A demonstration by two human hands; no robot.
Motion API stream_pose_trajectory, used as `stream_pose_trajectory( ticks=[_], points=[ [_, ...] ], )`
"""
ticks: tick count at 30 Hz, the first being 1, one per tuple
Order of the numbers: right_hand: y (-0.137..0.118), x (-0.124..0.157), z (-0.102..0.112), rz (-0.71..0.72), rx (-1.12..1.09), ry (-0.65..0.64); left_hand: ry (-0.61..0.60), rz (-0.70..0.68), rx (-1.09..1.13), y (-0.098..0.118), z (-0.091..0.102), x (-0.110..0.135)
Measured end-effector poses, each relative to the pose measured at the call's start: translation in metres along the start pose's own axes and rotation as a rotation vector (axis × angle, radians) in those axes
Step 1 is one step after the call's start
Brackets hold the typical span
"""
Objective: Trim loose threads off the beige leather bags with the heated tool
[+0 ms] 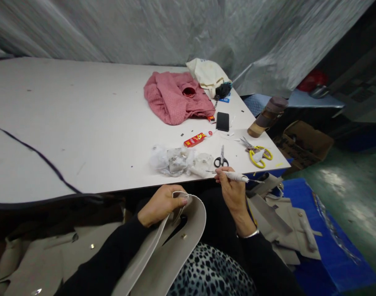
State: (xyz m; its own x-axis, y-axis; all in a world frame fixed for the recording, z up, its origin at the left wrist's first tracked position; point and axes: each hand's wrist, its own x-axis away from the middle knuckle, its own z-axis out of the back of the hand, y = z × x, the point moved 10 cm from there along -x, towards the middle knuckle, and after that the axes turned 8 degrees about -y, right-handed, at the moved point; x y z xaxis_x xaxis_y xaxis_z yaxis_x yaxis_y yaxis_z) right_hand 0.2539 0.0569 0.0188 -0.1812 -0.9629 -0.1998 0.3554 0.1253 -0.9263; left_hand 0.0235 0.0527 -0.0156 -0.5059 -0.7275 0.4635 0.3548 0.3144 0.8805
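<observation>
My left hand pinches the upper edge of a beige leather-like bag piece, fingers and thumb closed on it. The piece curves over my lap, with a dark slot and a small gold stud on its face. In my right hand is a slim tool with a white-wrapped handle, held at the table's front edge. A thin tip points left from it, and a thin dark end sticks out to the right. Just beyond that hand lie small black-handled scissors and crumpled clear plastic.
The white table carries a red packet, a black phone-like slab, yellow-handled scissors, a bottle, pink cloth and a cream bag. More beige pieces lie on a blue sheet at right, others at lower left.
</observation>
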Motion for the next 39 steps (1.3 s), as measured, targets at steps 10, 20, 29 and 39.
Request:
stream_pose_trajectory(
  ticks=[10, 20, 29, 39],
  points=[
    [-0.013, -0.013, -0.017, 0.127, 0.199, -0.093, 0.130, -0.067, -0.246, 0.011, 0.000, -0.004],
    [-0.029, -0.014, -0.029, 0.284, 0.347, -0.156, 0.105, 0.000, -0.104, -0.001, 0.004, -0.015],
    [0.002, 0.006, -0.023, -0.086, -0.241, -0.090, 0.087, 0.037, -0.076, -0.002, 0.002, -0.018],
    [0.022, 0.023, -0.056, -0.209, -0.406, -0.270, 0.035, 0.067, -0.020, -0.004, -0.007, -0.018]
  ],
)
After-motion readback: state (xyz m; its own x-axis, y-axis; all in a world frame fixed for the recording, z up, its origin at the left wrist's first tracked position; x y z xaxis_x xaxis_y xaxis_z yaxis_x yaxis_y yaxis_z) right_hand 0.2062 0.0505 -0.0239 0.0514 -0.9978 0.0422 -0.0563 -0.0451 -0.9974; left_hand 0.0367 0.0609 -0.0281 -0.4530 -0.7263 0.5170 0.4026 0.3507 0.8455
